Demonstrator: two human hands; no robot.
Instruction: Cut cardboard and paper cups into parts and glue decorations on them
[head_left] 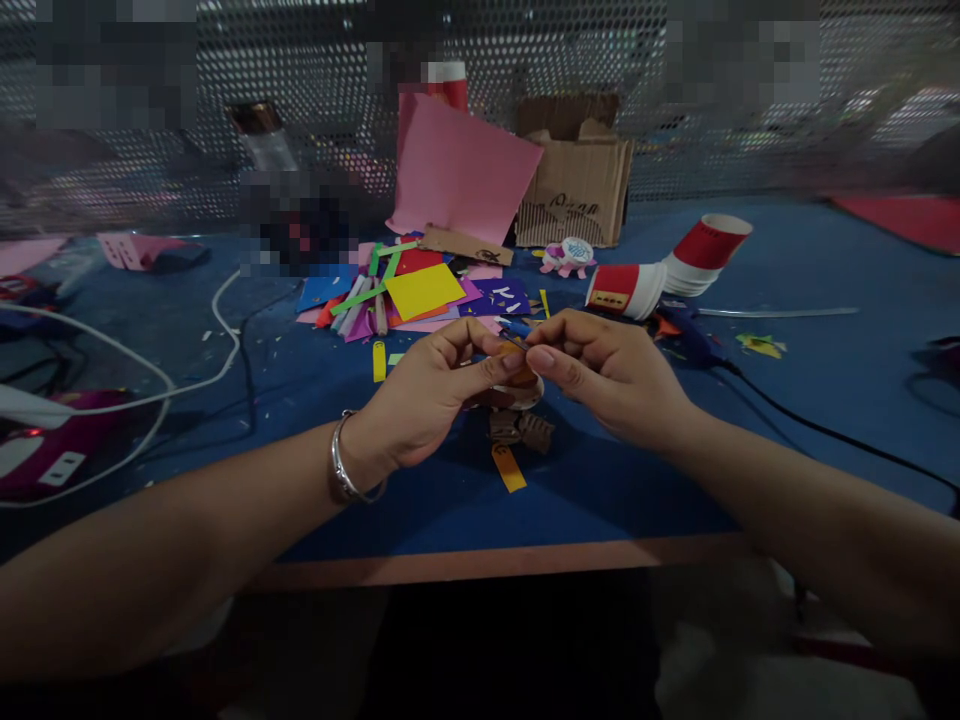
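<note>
In front of me, my left hand (427, 390) and my right hand (619, 375) meet with thumbs and forefingers pinched. A small thin dark strip (515, 342) runs between their fingertips; its kind is too small to make out. Just behind the left fingertips shows an orange piece (517, 372), and I cannot tell whether it is held. Under the hands sits a pale round-edged object (531, 393), mostly covered by fingers. Nearer to me lie crumpled bits of brown corrugated cardboard (521, 428) and an orange paper strip (508, 468) with a dark mark.
Coloured paper scraps, a yellow sheet (425, 296) among them, pile beyond my hands. Red-and-white paper cups (705, 252) and a blue glue gun (690, 340) with a black cord lie right. Behind stand a cardboard box (574, 190) and pink sheet (461, 165). White cable (150, 365) loops left.
</note>
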